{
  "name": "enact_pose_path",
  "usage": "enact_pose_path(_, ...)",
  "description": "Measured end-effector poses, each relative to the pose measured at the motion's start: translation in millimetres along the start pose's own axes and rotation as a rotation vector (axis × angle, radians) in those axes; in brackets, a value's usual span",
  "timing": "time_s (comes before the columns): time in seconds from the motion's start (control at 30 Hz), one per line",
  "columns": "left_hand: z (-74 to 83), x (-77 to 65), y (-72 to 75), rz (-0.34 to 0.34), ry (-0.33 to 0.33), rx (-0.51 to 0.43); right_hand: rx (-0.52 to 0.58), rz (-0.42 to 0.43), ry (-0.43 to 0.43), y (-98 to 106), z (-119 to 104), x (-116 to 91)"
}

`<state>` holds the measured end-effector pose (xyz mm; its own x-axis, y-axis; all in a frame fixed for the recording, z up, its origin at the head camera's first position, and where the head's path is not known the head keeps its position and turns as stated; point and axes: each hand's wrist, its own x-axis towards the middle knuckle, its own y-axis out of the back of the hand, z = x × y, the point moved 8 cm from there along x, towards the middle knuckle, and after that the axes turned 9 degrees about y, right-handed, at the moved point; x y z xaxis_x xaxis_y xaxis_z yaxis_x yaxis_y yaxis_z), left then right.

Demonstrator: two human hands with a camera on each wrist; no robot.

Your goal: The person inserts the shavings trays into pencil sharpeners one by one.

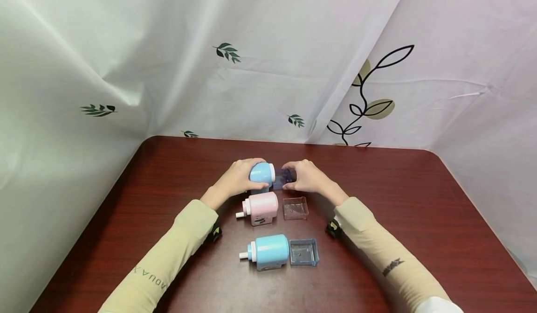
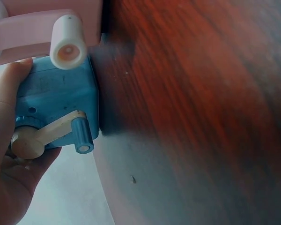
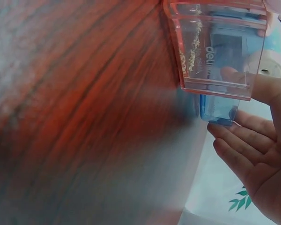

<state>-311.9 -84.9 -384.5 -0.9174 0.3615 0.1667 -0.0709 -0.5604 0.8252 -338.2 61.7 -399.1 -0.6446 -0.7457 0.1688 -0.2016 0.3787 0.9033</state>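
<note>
My left hand (image 1: 240,177) grips a blue crank pencil sharpener (image 1: 261,173) at the far end of a row, thumb on the near side. Its crank (image 2: 61,129) faces the left wrist camera. Just right of it, my right hand (image 1: 309,177) holds a see-through blue shavings tray (image 1: 282,178) between thumb and fingers. In the right wrist view, that tray (image 3: 218,110) is partly behind a clear pinkish tray (image 3: 215,84). Nearer me lies a pink sharpener (image 1: 263,208), its tray (image 1: 295,208) apart on its right.
A lighter blue sharpener (image 1: 271,251) lies closest to me, with a clear bluish tray (image 1: 304,252) beside it. Everything rests on a reddish-brown wooden table (image 1: 176,182). A white leaf-patterned curtain (image 1: 251,89) hangs behind the table's far edge.
</note>
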Motion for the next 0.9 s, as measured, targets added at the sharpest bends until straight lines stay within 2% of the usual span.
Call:
enact_pose_path(0.5,-0.7,-0.3,-1.2,-0.008,0.017,-0.009,0.012,-0.020,0.028,-4,-9,7)
enact_pose_path(0.9,0.3,-0.8,-0.3,-0.001,0.004,-0.002,0.029,-0.029,0.056,-8,-14,12)
